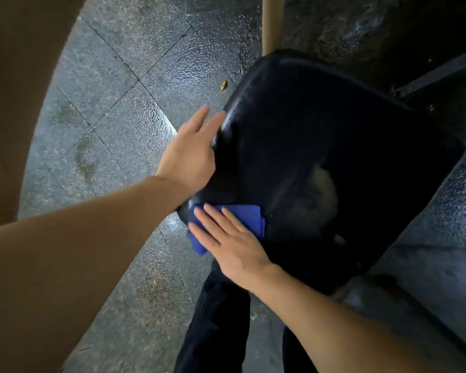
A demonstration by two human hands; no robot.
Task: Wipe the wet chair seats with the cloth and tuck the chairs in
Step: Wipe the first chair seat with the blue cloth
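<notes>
A dark, glossy chair seat [334, 135] fills the right middle of the head view, with a pale wet patch near its centre. My right hand [232, 243] lies flat with straight fingers on a blue cloth [250, 218], pressing it onto the seat's near left corner. My left hand [191, 152] rests on the seat's left edge, fingers stretched out along the rim; its thumb is hidden behind the seat.
Wet grey paving slabs [124, 109] spread to the left and below. A tan post [272, 22] rises behind the chair. A dark bar [439, 74] crosses the upper right. My dark trouser legs [221, 319] stand close under the seat.
</notes>
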